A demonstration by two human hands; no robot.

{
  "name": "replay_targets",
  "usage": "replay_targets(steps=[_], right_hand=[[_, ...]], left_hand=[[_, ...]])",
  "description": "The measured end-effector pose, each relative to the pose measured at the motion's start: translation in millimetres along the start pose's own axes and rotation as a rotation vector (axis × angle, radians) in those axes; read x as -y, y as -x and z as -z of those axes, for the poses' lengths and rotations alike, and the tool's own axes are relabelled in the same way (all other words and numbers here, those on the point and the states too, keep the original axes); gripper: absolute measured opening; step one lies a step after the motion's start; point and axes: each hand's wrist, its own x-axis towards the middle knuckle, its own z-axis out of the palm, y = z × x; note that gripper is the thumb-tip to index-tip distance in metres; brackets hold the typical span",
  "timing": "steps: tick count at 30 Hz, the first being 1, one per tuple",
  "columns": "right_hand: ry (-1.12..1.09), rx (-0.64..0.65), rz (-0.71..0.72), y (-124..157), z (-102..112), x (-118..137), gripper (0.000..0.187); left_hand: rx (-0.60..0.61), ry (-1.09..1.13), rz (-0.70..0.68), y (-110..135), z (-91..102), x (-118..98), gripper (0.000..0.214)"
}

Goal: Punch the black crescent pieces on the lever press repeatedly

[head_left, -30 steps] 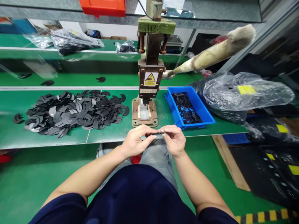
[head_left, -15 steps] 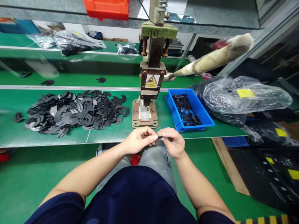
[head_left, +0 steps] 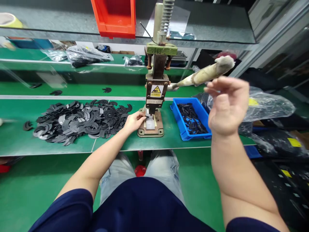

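Observation:
My left hand [head_left: 134,121] rests at the base of a small hand press [head_left: 154,93], its fingertips pinched at the white die block [head_left: 150,123]; whatever they hold is hidden. My right hand [head_left: 227,104] is raised in the air, fingers loosely spread and holding nothing, just below the wrapped lever handle [head_left: 205,73] of the press. A blue bin [head_left: 180,129] of small black strips sits right of the press. A heap of black crescent-shaped flat parts [head_left: 79,119] lies on the green bench to the left.
An orange bin [head_left: 113,17] stands on the shelf above. Plastic bags of black parts lie at the right [head_left: 265,104] and on the rear shelf [head_left: 84,55]. The bench edge [head_left: 72,151] runs in front of my knees.
Both hands were together at my lap pinching a small black strip. Now the left hand has reached to the press die and the right hand has risen toward the lever handle.

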Motion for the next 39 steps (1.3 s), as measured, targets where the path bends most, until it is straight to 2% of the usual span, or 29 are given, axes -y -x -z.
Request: replay_targets(steps=[2, 4, 6, 8, 12, 15, 18, 22, 25, 28, 32, 34, 36, 39], right_hand=[[-0.071, 0.090, -0.012, -24, -11, 13, 0.062], [-0.075, 0.188, -0.026, -38, -24, 20, 0.072], [-0.038, 0.222, 0.009, -45, -35, 20, 0.065], [-0.023, 0.203, 0.050, -49, -43, 15, 0.050], [-0.063, 0.150, 0.057, -49, -54, 6, 0.039], [-0.034, 0.108, 0.037, -27, -56, 7, 0.038], [0.016, 0.083, 0.060, 18, -53, 4, 0.039], [0.082, 0.153, 0.140, 77, -44, -14, 0.028], [0.123, 0.136, 0.132, 99, -42, -26, 0.021], [0.123, 0.083, 0.141, 102, -45, -31, 0.021], [0.107, 0.031, 0.163, 101, -51, -32, 0.023], [0.102, 0.015, 0.163, 101, -52, -33, 0.023], [0.103, 0.003, 0.153, 102, -53, -33, 0.023], [0.109, -0.011, 0.146, 102, -53, -35, 0.022]], left_hand=[[0.066, -0.189, -0.095, -10, 2.4, 3, 0.015], [0.140, -0.313, -0.203, -14, 3.7, 1, 0.016], [0.195, -0.385, -0.299, -16, 4.6, -1, 0.018], [0.233, -0.430, -0.357, -18, 5.3, -3, 0.020], [0.278, -0.484, -0.393, -22, 5.8, -4, 0.022], [0.270, -0.466, -0.387, -24, 5.7, -3, 0.020], [0.263, -0.392, -0.376, -23, 4.3, -1, 0.018], [0.215, -0.325, -0.369, -17, -0.2, 1, 0.017], [0.226, -0.322, -0.313, -14, 4.0, 0, 0.018], [0.223, -0.392, -0.270, -21, 28.6, 4, 0.027], [0.144, -0.691, -0.160, -41, 87.4, 25, 0.031], [0.234, -0.811, -0.104, -50, 111.6, 38, 0.034], [0.342, -0.870, -0.105, -55, 124.2, 47, 0.040], [0.451, -0.909, -0.151, -59, 123.1, 50, 0.047]])
